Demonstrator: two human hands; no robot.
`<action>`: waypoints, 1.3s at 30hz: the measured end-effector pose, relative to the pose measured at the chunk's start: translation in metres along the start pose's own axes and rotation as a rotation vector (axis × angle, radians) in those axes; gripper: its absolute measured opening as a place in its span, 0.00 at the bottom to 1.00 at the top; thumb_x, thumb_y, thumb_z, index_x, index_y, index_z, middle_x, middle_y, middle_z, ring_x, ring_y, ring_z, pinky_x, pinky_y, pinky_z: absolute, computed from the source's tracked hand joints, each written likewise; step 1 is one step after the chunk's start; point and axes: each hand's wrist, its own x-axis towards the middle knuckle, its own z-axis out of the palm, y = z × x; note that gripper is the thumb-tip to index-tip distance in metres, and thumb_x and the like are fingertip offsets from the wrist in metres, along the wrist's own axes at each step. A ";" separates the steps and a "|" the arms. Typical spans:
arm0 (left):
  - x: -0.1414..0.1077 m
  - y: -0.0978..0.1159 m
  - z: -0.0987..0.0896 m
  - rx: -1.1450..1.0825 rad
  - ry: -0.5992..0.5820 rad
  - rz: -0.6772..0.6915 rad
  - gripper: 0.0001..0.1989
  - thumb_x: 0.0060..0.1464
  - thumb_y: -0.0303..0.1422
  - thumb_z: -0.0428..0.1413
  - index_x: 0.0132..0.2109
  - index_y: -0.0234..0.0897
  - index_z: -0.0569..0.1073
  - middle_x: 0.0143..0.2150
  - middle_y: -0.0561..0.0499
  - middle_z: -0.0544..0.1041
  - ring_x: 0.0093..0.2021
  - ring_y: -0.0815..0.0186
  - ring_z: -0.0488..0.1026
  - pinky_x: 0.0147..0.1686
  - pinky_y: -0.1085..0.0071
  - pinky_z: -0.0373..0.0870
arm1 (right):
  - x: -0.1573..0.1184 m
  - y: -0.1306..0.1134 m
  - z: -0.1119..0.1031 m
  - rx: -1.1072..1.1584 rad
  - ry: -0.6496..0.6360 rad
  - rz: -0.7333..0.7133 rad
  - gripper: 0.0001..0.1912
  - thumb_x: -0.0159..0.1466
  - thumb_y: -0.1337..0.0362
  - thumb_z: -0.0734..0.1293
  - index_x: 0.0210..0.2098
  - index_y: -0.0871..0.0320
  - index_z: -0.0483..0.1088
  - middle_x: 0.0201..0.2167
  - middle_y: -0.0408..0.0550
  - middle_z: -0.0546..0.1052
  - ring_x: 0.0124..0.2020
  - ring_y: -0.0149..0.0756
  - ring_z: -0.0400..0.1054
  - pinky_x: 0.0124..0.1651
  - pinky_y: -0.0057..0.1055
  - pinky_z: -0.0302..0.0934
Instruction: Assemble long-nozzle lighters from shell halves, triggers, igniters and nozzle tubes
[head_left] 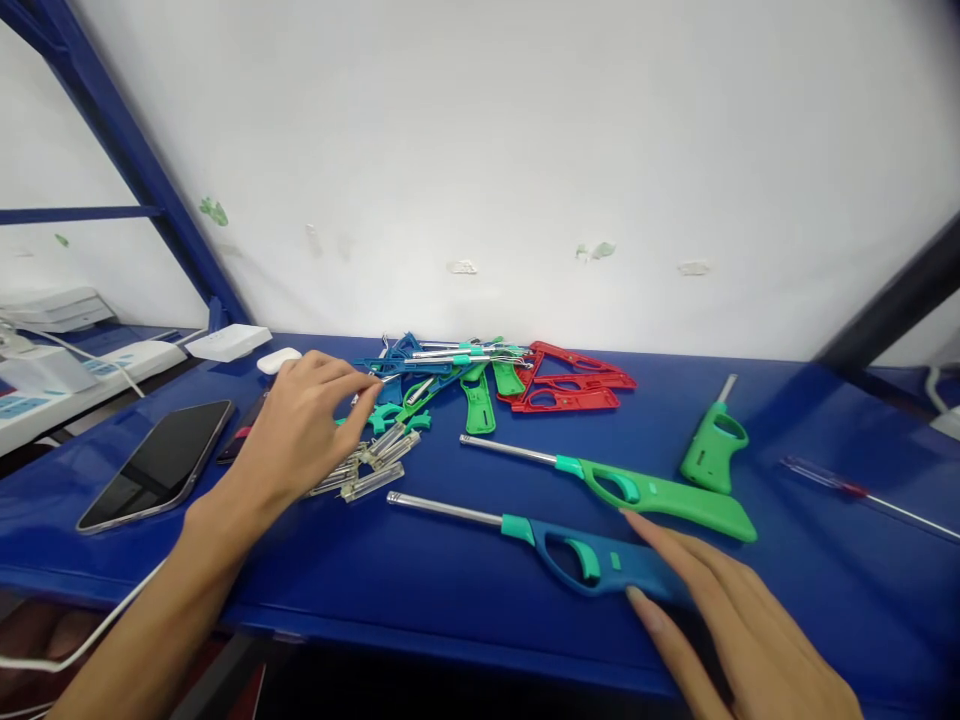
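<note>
Right hand [742, 625] is at the blue lighter [626, 562] on the bench [315, 580], thumb and fingers apart around its handle; can't tell if it's gripping. Left hand [304, 420] has fingertips nearly together by the parts pile [478, 405], hold unclear. I'd pinch lightly, 1 piece at a time.

A phone [157, 465] lies face up on the blue worktop [315, 580], its screen dark. Just to its right is a dark item [231, 447] with a red patch, partly hidden. Beyond the phone sit a rounded white case [278, 360] and a flat white box [229, 342]. A white power strip [135, 362] and a white adapter [51, 370] are past its far left side, with stacked white items [56, 308] farther back. A white cable [112, 618] runs nearer than the phone. Behind it rise a blue post [135, 140] and a white wall [525, 130] with chipped patches.
</note>
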 end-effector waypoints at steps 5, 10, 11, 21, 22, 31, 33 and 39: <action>0.001 0.008 -0.001 -0.079 0.079 0.080 0.15 0.70 0.35 0.51 0.42 0.36 0.82 0.38 0.47 0.83 0.42 0.56 0.74 0.44 0.60 0.67 | 0.004 0.001 -0.003 -0.021 0.069 -0.059 0.24 0.77 0.50 0.56 0.68 0.47 0.63 0.55 0.45 0.78 0.51 0.40 0.77 0.44 0.34 0.77; 0.002 0.005 -0.001 -0.108 0.151 0.151 0.12 0.68 0.33 0.53 0.42 0.35 0.81 0.36 0.48 0.82 0.40 0.58 0.73 0.43 0.61 0.67 | 0.002 0.001 -0.002 -0.005 0.016 -0.015 0.24 0.76 0.50 0.57 0.69 0.44 0.60 0.58 0.44 0.76 0.54 0.40 0.76 0.47 0.34 0.77; 0.002 0.004 -0.001 -0.108 0.158 0.156 0.12 0.68 0.32 0.53 0.42 0.35 0.81 0.36 0.48 0.82 0.40 0.58 0.73 0.43 0.61 0.67 | 0.001 0.002 -0.002 -0.004 0.000 -0.016 0.24 0.76 0.50 0.57 0.69 0.43 0.60 0.59 0.43 0.75 0.55 0.39 0.75 0.49 0.34 0.77; 0.001 0.006 -0.002 -0.107 0.166 0.195 0.10 0.68 0.31 0.53 0.41 0.36 0.79 0.36 0.49 0.81 0.40 0.59 0.72 0.40 0.62 0.67 | 0.003 0.006 -0.001 -0.038 0.034 -0.084 0.22 0.76 0.51 0.57 0.67 0.43 0.62 0.57 0.44 0.76 0.52 0.42 0.77 0.46 0.37 0.79; 0.001 0.006 -0.003 -0.108 0.168 0.201 0.10 0.68 0.31 0.53 0.41 0.36 0.79 0.36 0.49 0.81 0.40 0.59 0.72 0.40 0.62 0.67 | 0.003 0.005 -0.002 -0.034 0.045 -0.083 0.22 0.76 0.51 0.57 0.67 0.43 0.63 0.57 0.44 0.77 0.52 0.42 0.78 0.45 0.38 0.79; 0.005 0.002 -0.006 -0.167 0.148 0.250 0.09 0.68 0.32 0.53 0.43 0.40 0.78 0.38 0.51 0.80 0.41 0.59 0.73 0.42 0.61 0.68 | 0.000 -0.006 -0.006 0.082 -0.002 0.042 0.20 0.75 0.51 0.61 0.65 0.39 0.65 0.60 0.43 0.75 0.56 0.44 0.75 0.52 0.39 0.77; 0.005 0.001 -0.004 -0.198 0.149 0.237 0.11 0.68 0.34 0.50 0.42 0.43 0.78 0.38 0.52 0.80 0.40 0.59 0.73 0.42 0.60 0.68 | -0.002 -0.004 -0.015 0.180 -0.024 0.103 0.20 0.76 0.51 0.60 0.66 0.38 0.64 0.63 0.42 0.73 0.60 0.43 0.73 0.55 0.37 0.75; 0.006 -0.002 -0.001 -0.193 0.194 0.197 0.11 0.66 0.39 0.51 0.43 0.51 0.79 0.39 0.52 0.81 0.43 0.52 0.74 0.42 0.57 0.65 | 0.019 0.037 -0.048 0.363 -0.026 0.324 0.19 0.75 0.48 0.61 0.62 0.40 0.68 0.57 0.41 0.76 0.55 0.40 0.74 0.54 0.31 0.71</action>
